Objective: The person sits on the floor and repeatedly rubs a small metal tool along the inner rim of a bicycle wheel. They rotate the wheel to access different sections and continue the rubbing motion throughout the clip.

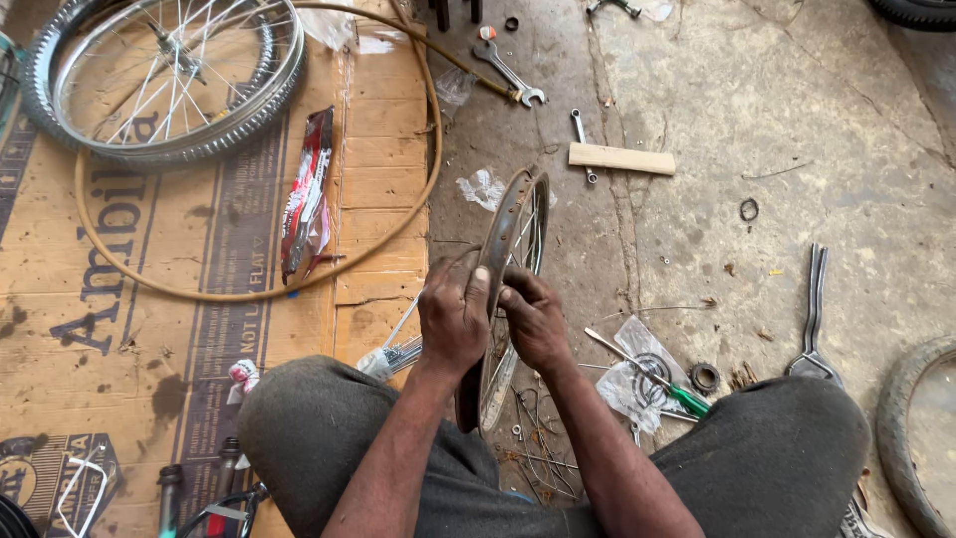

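Bare wheel rim (518, 224), upright on the concrete floor (797, 130) between the knees: left hand (453, 319) and right hand (535, 317) each closed around its near edge. 1 green-handled screwdriver (652, 377) lies beside, apparently on plastic.

so the wheel rim (515, 224) is a bare metal one, kinda rusty and brown on the inside band, thin spokes still in it. it's standing upright on its edge on the concrete floor, seen nearly edge-on, top leaning away, its near part sitting between the person's knees
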